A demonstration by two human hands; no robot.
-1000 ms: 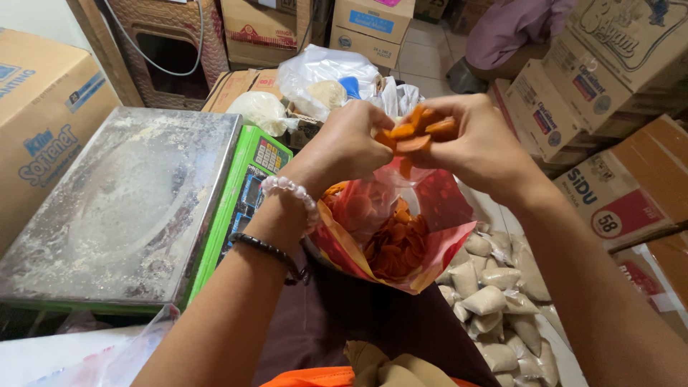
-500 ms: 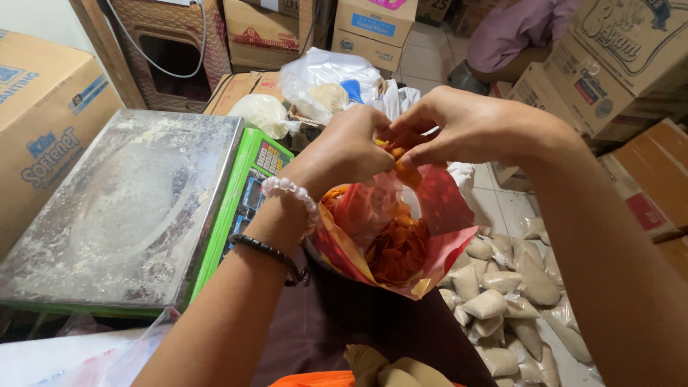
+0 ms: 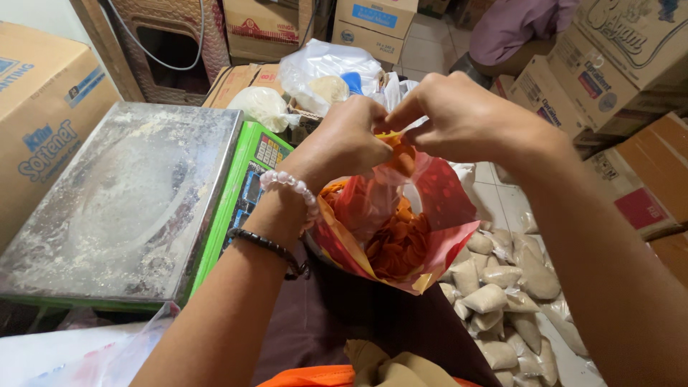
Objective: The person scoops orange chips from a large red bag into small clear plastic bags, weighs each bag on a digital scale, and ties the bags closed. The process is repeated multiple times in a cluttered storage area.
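Both hands meet at the mouth of a red and yellow plastic bag (image 3: pixel 390 229) filled with orange crackers (image 3: pixel 394 244), which hangs in front of the person's lap, just beside a green weighing scale (image 3: pixel 136 208) with a dusty metal platform. The left hand (image 3: pixel 344 143), wearing a pale bead bracelet (image 3: pixel 290 186) and a dark cord one (image 3: pixel 269 247), has its fingers (image 3: pixel 369 147) closed tight on the gathered top of the bag; the right hand (image 3: pixel 466 118) pinches the same neck from the other side, fingers curled in and nearly touching the left ones. The step in hand looks like closing the bag's neck. To do it well, the grip should probably sit above the crackers, since a few orange pieces show right at the pinch and could get crushed or caught in the twist. Holding the plastic gathered evenly, with air pressed out gently, would likely give a neater closure. One hand holding firm while the other turns should keep the bag from slipping. A heap of small filled white packets (image 3: pixel 502 287) lies on the floor to the right, with cardboard boxes (image 3: pixel 616 64) stacked around.
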